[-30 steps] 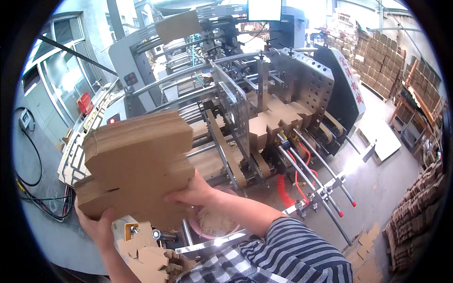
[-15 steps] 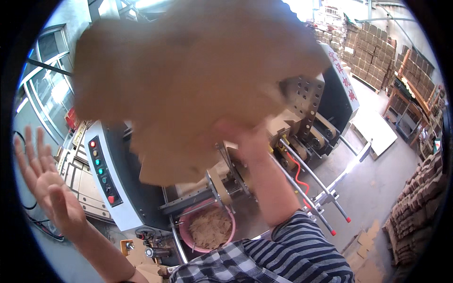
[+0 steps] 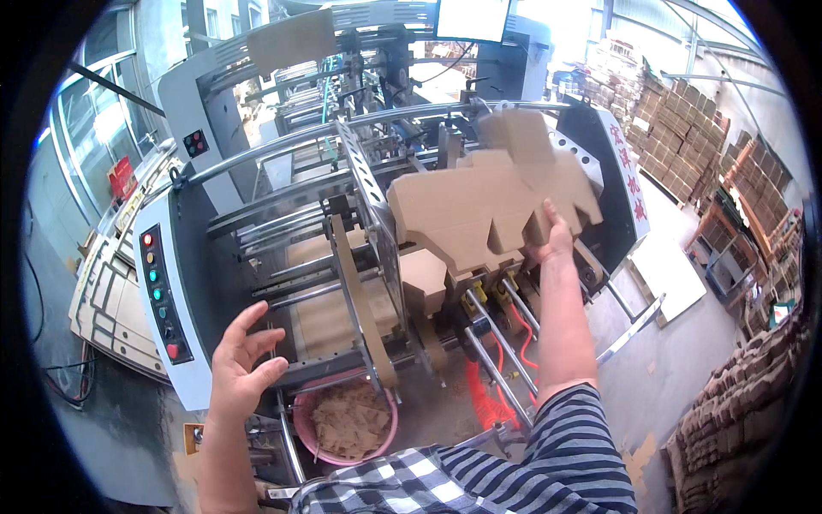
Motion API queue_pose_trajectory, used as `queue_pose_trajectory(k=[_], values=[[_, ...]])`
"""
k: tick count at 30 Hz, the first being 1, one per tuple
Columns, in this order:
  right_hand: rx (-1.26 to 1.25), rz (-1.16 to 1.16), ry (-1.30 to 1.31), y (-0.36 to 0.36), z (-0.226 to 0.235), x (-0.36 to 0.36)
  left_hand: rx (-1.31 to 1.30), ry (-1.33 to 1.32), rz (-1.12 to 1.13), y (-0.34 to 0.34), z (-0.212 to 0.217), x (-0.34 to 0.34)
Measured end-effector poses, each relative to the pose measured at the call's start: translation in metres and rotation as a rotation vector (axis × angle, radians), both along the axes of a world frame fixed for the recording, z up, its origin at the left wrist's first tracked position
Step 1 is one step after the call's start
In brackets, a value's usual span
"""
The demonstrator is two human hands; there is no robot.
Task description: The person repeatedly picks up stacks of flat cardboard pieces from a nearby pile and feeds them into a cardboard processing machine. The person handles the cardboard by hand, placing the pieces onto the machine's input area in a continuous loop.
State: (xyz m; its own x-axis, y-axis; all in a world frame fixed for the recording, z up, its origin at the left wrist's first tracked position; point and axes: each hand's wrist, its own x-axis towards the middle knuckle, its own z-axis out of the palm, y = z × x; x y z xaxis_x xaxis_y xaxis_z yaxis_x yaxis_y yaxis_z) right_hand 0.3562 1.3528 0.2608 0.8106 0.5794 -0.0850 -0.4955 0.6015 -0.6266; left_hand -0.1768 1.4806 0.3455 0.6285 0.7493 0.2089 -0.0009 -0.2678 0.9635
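Observation:
My right hand [image 3: 549, 236] grips the lower edge of a brown die-cut cardboard blank [image 3: 479, 201], thumb on its face, fingers hidden behind. The blank has notches and tabs and is held over the right part of a machine with rails and belts; whether it is one sheet or a stack I cannot tell. My left hand [image 3: 244, 364] is empty, fingers apart, in front of the machine's left rollers. Near it, a tan belt [image 3: 364, 308] runs toward me, and brown cardboard [image 3: 334, 321] lies among the bars.
A pink basin [image 3: 390, 437] of cardboard scraps stands on the floor beneath the machine. At left is a grey panel with lit buttons [image 3: 154, 287]. Red-capped rods and an orange-red hose [image 3: 484, 398] jut toward me. Cardboard stacks [image 3: 728, 411] line the right side.
The cardboard has moved down and right from in front of my view, uncovering the machine. My left hand has come in from the far left toward the machine.

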Motion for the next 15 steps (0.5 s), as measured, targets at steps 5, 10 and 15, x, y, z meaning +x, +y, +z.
queue_pose_trajectory(k=[5, 10, 15], values=[[-0.265, 0.026, 0.079, 0.042, -0.092, 0.022, -0.138, 0.060, 0.122, 0.009, -0.047, -0.027], [-0.488, -0.042, 0.019, 0.074, -0.178, 0.084, -0.271, 0.096, 0.135, 0.017, -0.084, -0.037], [-0.748, 0.162, 0.162, 0.108, -0.135, 0.027, -0.298, 0.156, 0.199, 0.012, -0.107, -0.067]])
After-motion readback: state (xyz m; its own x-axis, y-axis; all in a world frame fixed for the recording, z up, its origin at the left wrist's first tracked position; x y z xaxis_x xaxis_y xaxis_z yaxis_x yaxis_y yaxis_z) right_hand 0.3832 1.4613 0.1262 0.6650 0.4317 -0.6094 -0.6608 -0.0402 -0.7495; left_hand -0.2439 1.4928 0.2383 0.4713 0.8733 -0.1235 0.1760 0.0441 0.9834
